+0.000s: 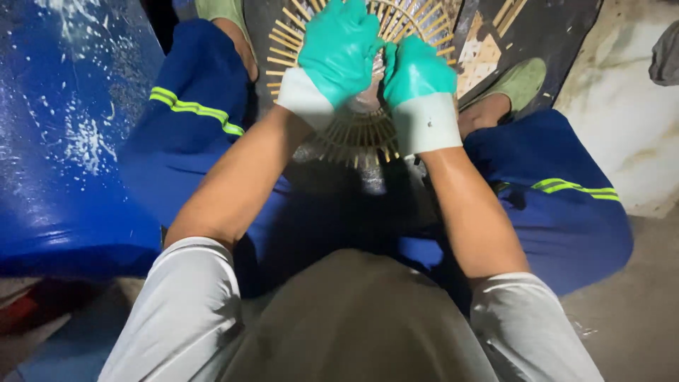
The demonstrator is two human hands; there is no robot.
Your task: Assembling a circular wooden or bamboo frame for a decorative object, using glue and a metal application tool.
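Note:
Both my hands wear teal gloves with white cuffs. My left hand [338,49] lies over the middle of a round woven bamboo piece [353,138], whose thin pale strips radiate outward like spokes. My right hand [417,74] presses on the same piece just to the right, its fingers curled against the centre. The centre of the weave is hidden under the gloves. The piece rests between my knees, which are in blue trousers with yellow-green reflective stripes.
A large blue plastic drum [64,134] speckled with white stands at the left. My feet in green shoes [520,81] sit on a dark mat with loose bamboo strips [488,49]. Pale concrete floor [629,127] lies at the right.

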